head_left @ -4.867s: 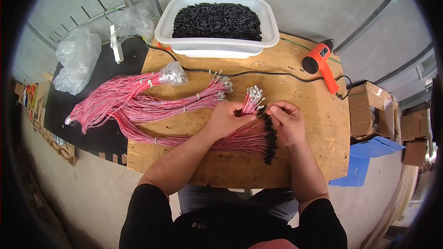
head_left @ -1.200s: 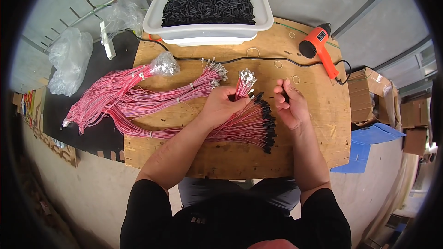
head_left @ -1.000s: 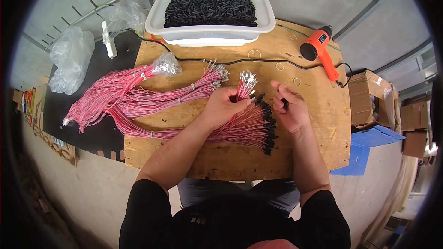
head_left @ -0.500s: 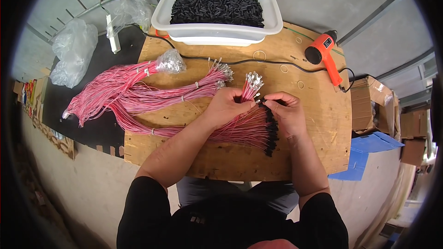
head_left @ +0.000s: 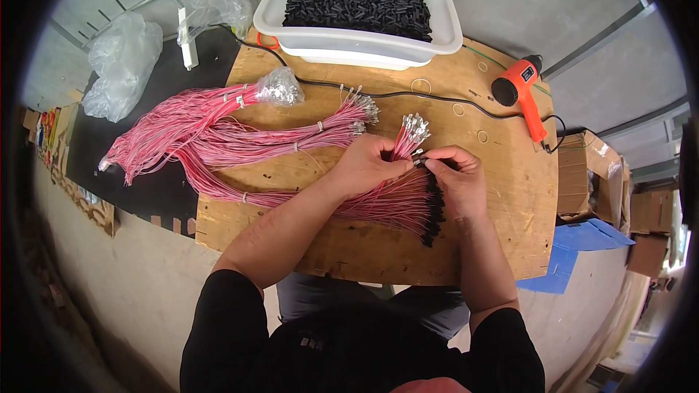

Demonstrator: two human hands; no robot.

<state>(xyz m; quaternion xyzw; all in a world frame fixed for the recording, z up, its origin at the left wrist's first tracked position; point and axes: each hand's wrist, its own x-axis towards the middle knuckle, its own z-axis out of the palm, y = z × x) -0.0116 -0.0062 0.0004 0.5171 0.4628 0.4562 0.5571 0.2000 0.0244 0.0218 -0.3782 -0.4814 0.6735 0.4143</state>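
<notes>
My left hand [head_left: 368, 167] is closed around a bunch of pink wires whose silvery metal terminals [head_left: 413, 129] stick up above the thumb and fingers. Between the thumb and forefinger of my right hand [head_left: 462, 180] is a small black sleeve [head_left: 421, 161], right at the wire ends beside my left thumb. Whether a terminal sits inside the sleeve is too small to tell. Below both hands, pink wires [head_left: 378, 209] fan out on the wooden table, their ends covered with black sleeves [head_left: 434, 211].
A white tub [head_left: 357, 38] full of short black sleeves stands at the back. Tied pink wire bundles [head_left: 247, 135] lie at left, one with its end in a clear bag [head_left: 280, 87]. An orange heat gun [head_left: 526, 94] rests at right; a black cable [head_left: 393, 94] crosses behind my hands.
The view has shifted slightly, so the tabletop things appear farther right. My fingertips remain together at the wire ends, and the black sleeve now shows more plainly between them.
</notes>
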